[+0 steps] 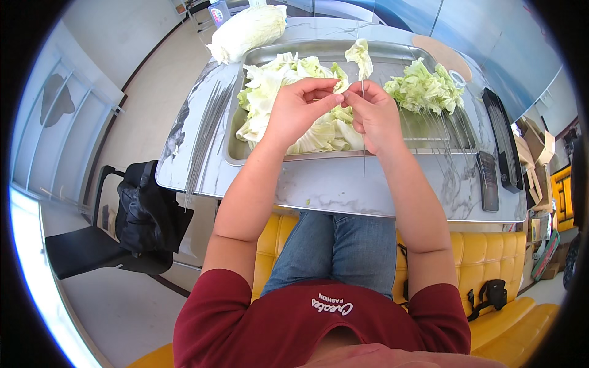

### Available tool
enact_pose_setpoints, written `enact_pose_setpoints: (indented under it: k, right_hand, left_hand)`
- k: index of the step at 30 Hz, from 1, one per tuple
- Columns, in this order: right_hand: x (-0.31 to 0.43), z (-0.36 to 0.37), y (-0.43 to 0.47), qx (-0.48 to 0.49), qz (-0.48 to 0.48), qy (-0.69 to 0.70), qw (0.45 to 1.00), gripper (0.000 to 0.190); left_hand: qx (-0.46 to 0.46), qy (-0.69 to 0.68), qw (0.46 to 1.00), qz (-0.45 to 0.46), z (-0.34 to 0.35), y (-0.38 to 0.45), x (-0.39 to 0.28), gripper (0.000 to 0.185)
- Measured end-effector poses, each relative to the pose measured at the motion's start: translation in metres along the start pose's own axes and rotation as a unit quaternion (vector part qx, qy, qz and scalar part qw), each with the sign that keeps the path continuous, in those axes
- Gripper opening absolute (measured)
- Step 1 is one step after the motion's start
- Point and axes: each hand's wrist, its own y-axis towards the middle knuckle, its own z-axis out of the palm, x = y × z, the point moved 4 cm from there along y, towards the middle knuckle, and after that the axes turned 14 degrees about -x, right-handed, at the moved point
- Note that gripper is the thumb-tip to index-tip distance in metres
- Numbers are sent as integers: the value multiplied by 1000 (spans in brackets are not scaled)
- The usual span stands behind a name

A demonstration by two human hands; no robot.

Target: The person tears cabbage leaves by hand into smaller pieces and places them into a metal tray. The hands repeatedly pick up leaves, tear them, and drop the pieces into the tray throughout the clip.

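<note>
My right hand (375,115) grips a thin metal skewer (364,161) that stands roughly upright, with a cabbage piece (360,59) threaded above the fingers. Between the fingertips of my left hand (303,108) is a cabbage leaf (341,83), close to my right thumb and forefinger. Both hands are over a shallow stainless steel tray (294,158). Loose, torn cabbage leaves (271,83) fill its left part, partly hidden by my left hand. On the tray's right side lie several loaded cabbage skewers (425,89), their bare ends reaching over the front rim.
A bundle of bare metal skewers (207,133) lies left of the tray on the marble-patterned table (331,184). A whole Chinese cabbage (251,32) and a bottle (219,13) stand behind. At right are a black case (501,138), a phone (487,181) and a round board (444,55).
</note>
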Motion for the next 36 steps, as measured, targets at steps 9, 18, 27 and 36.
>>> enact_pose_setpoints:
  k: [9,18,27,36]
  right_hand:
    - [9,5,-6,101,48,-22,993,24]
    - [4,18,-24,194,86,-198,957,25]
    - [2,18,-25,186,85,-203,958,25]
    - [-1,17,-21,177,91,-147,969,23]
  left_hand:
    - [-195,-147,970,-15,-35,14,-6,21]
    - [-262,-135,950,105,-56,18,-22,13]
    - [-265,-112,948,133,-55,17,-23,12]
    - [-240,73,949,193,-37,8,-18,12]
